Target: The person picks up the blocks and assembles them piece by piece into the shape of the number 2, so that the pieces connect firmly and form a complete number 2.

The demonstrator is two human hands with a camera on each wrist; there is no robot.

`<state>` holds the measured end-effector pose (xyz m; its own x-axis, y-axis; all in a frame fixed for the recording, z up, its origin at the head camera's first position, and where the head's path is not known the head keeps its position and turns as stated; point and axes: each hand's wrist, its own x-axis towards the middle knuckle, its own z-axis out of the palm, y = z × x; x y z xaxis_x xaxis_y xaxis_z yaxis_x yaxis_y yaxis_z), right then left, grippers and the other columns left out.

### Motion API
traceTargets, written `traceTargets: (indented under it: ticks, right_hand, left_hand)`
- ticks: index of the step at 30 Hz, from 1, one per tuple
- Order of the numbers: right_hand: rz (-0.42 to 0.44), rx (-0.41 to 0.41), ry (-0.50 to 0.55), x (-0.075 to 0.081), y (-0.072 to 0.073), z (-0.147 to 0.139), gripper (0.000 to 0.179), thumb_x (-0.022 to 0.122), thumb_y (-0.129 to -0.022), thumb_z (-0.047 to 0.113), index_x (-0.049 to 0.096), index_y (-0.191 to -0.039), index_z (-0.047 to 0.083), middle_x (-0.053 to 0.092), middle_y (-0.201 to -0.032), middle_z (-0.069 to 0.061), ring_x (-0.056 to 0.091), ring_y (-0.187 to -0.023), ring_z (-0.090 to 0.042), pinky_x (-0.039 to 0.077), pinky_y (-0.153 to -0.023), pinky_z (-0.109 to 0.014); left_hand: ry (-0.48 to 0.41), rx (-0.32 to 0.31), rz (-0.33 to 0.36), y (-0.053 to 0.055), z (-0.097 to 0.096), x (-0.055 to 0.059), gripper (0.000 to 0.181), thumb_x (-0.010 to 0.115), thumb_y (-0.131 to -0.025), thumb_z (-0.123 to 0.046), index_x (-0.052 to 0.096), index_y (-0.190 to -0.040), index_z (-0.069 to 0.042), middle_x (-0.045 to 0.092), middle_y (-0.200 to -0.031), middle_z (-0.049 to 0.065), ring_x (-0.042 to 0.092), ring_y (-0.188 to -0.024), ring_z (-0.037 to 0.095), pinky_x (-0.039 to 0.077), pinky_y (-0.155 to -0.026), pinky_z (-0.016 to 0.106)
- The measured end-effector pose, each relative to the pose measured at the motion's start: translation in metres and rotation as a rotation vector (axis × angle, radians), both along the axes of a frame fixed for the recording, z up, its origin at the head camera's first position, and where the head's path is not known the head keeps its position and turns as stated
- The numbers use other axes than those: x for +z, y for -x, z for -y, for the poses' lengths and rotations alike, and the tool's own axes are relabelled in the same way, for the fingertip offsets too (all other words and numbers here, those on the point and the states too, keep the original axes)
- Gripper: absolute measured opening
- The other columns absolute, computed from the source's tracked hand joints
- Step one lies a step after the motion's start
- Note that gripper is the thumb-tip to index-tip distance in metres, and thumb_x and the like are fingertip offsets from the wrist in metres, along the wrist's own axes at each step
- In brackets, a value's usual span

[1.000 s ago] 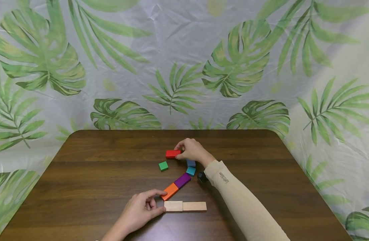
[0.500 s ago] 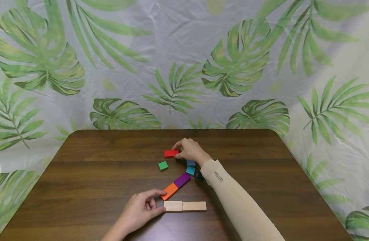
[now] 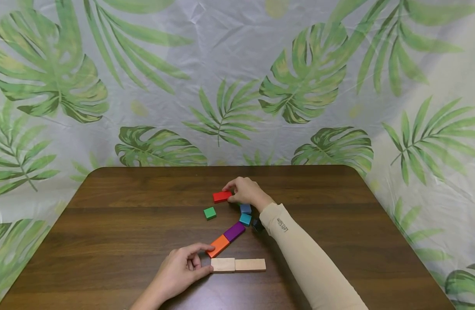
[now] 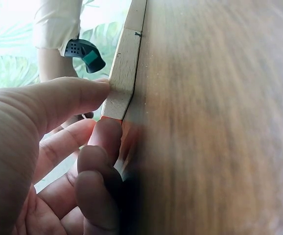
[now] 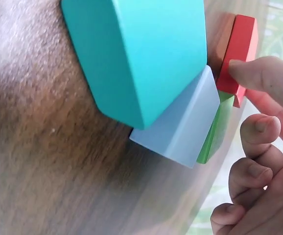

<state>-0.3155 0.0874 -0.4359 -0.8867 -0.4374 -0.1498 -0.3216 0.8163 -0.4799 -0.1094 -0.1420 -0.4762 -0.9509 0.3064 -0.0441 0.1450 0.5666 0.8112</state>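
My right hand (image 3: 246,191) pinches a red block (image 3: 221,197) between thumb and fingers at the far side of the table. In the right wrist view the thumb lies on the red block (image 5: 242,46), with the other fingers curled. Beneath that hand, a blue block (image 3: 245,209) and a teal block (image 3: 245,219) meet a purple block (image 3: 234,232) and an orange block (image 3: 219,246) in a slanting row. My left hand (image 3: 181,267) touches the orange block with its index finger; its thumb touches the end of a plain wooden block (image 3: 223,265).
Another plain wooden block (image 3: 250,265) adjoins the first, end to end. A green block (image 3: 210,213) lies apart, left of the row. A green piece (image 5: 215,134) shows beyond the blue block in the right wrist view. A leaf-patterned cloth (image 3: 221,86) hangs behind the brown table (image 3: 125,241).
The red block shifted slightly left with my right hand, then slightly back right and turned a little. More of the blue block shows. My left hand stays in place.
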Motion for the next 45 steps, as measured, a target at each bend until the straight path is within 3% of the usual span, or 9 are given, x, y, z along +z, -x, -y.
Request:
traceTargets:
  ticks: [45]
  right_hand:
    - [0.008,-0.011,0.008,-0.0005,0.0006,-0.0066,0.027,0.079,-0.099,0.023,0.079,-0.126,0.021,0.040,-0.055,0.006,0.036,-0.052,-0.010,0.029,-0.056,-0.026]
  left_hand:
    - [-0.056,-0.005,0.014,-0.0004,-0.0004,0.0004,0.040,0.090,-0.088,-0.030,0.076,-0.125,-0.027,0.064,-0.071,-0.010,0.051,-0.053,0.002,0.040,-0.051,0.021]
